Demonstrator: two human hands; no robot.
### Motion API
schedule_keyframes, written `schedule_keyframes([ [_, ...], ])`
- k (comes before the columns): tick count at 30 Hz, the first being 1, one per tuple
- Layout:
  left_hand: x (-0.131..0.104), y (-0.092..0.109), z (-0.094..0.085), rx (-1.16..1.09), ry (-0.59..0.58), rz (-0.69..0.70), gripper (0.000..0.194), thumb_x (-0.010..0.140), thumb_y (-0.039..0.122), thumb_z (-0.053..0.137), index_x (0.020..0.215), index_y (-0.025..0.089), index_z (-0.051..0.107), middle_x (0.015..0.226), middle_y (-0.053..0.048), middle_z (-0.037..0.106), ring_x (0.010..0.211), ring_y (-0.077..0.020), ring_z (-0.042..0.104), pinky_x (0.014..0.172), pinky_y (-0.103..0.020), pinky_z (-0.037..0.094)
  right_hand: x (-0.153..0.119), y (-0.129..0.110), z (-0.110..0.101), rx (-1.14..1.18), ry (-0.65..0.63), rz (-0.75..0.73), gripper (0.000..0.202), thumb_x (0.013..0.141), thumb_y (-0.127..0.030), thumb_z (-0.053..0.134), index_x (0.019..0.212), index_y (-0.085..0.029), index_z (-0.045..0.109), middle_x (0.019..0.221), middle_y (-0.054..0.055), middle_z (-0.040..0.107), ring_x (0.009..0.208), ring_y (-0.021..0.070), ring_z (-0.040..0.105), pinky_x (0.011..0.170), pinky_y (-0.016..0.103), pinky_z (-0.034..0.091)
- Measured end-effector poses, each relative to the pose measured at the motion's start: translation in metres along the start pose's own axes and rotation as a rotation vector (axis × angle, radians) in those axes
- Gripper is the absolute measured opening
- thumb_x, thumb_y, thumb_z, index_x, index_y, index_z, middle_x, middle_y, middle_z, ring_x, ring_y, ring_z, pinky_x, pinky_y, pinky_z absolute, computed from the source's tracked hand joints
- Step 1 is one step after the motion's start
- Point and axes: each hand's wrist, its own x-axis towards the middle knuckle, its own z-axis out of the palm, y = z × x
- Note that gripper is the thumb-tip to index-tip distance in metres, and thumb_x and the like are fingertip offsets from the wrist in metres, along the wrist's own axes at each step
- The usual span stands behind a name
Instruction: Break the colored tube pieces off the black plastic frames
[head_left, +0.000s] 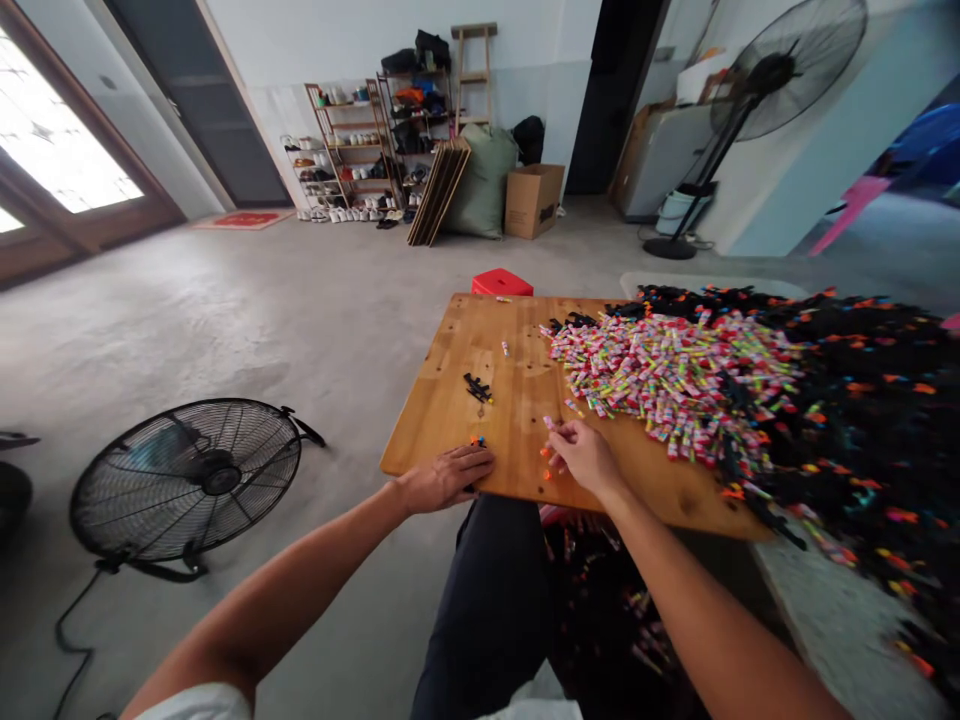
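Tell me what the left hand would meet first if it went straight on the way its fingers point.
Across the wooden tabletop, the left hand would probably meet the orange pieces by the right hand, or that hand's fingers; which comes first is unclear.

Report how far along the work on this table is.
Done: possibly the big black heap on the right, dotted with orange and other colours; I can't confirm those pieces are finished.

In hand: the right hand seems to pinch a small pink piece; the left hand lies palm down at the table's near edge.

Left: apparently plenty, judging by the large pile of small pink-and-white pieces.
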Motion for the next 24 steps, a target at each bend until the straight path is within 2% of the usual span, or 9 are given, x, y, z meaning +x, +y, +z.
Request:
schedule_keyframes([
  [2,0.001,0.014,0.002,-0.175,0.149,-0.105,0.035,0.102,0.036,0.059,0.132,0.022,0.069,0.144,-0.015,0.065,0.142,-0.0289,0.056,0.125,-0.049,0.039,-0.032,0.009,0.0,0.274,-0.039,0.006,0.04,0.086,-0.057,0.073,0.089,-0.019,0.061,0.081,0.006,0.077,0.052,0.0148,0.066,0.047,0.024,0.051],
  [4,0.011,0.034,0.003,-0.457,0.435,-0.295,0.032,0.101,0.041,0.061,0.121,0.02,0.073,0.131,-0.014,0.073,0.128,-0.0279,0.067,0.115,-0.047,0.05,-0.061,0.012,0.0,0.439,-0.055,-0.017,0.045,0.082,-0.058,0.078,0.095,-0.018,0.063,0.078,0.003,0.075,0.051,0.0128,0.062,0.046,0.023,0.05],
  [6,0.029,0.057,0.004,-0.843,0.719,-0.467,0.04,0.098,0.051,0.063,0.117,0.016,0.071,0.121,-0.015,0.076,0.114,-0.0275,0.074,0.097,-0.041,0.062,-0.085,0.008,-0.002,0.556,-0.078,-0.046,0.048,0.083,-0.059,0.078,0.107,-0.018,0.066,0.076,0.0,0.072,0.052,0.0121,0.061,0.046,0.023,0.05],
  [8,0.05,0.079,0.006,-1.225,0.822,-0.527,0.047,0.093,0.056,0.069,0.116,0.014,0.066,0.116,-0.015,0.077,0.1,-0.0263,0.079,0.076,-0.032,0.065,-0.103,0.0,-0.006,0.623,-0.089,-0.069,0.051,0.086,-0.058,0.076,0.116,-0.019,0.067,0.079,0.0,0.072,0.053,0.0122,0.061,0.046,0.023,0.049],
  [11,0.08,0.106,0.012,-1.513,0.805,-0.523,0.05,0.083,0.054,0.081,0.11,0.017,0.062,0.11,-0.011,0.078,0.083,-0.0224,0.08,0.06,-0.024,0.061,-0.122,-0.011,-0.014,0.638,-0.059,-0.123,0.048,0.088,-0.058,0.074,0.117,-0.02,0.069,0.081,0.001,0.073,0.054,0.0127,0.062,0.047,0.023,0.049],
  [15,0.102,0.131,0.021,-1.535,0.753,-0.467,0.049,0.077,0.049,0.087,0.105,0.018,0.06,0.103,-0.005,0.076,0.081,-0.0188,0.078,0.062,-0.023,0.062,-0.136,-0.012,-0.028,0.668,0.032,-0.16,0.043,0.088,-0.057,0.074,0.109,-0.02,0.068,0.078,0.0,0.07,0.054,0.0123,0.06,0.048,0.024,0.048],
  [17,0.107,0.139,0.023,-1.46,0.727,-0.452,0.05,0.076,0.049,0.088,0.105,0.017,0.062,0.099,-0.003,0.073,0.081,-0.0168,0.076,0.063,-0.024,0.062,-0.142,-0.008,-0.035,0.715,0.123,-0.154,0.041,0.087,-0.056,0.075,0.107,-0.021,0.067,0.076,-0.001,0.069,0.051,0.0109,0.056,0.046,0.023,0.046],
  [20,0.111,0.147,0.02,-1.222,0.662,-0.434,0.05,0.077,0.052,0.086,0.102,0.015,0.064,0.089,0.0,0.067,0.074,-0.0129,0.069,0.063,-0.025,0.06,-0.149,-0.004,-0.048,0.708,0.274,-0.172,0.04,0.087,-0.055,0.075,0.105,-0.021,0.066,0.074,-0.002,0.067,0.05,0.0107,0.052,0.044,0.023,0.043],
  [24,0.118,0.155,0.017,-0.937,0.462,-0.414,0.045,0.073,0.046,0.091,0.094,0.015,0.064,0.076,0.002,0.063,0.064,-0.0088,0.059,0.059,-0.02,0.05,-0.156,-0.008,-0.057,0.506,0.411,-0.25,0.039,0.091,-0.057,0.071,0.108,-0.022,0.068,0.092,0.006,0.074,0.071,0.0178,0.064,0.055,0.027,0.053],
])
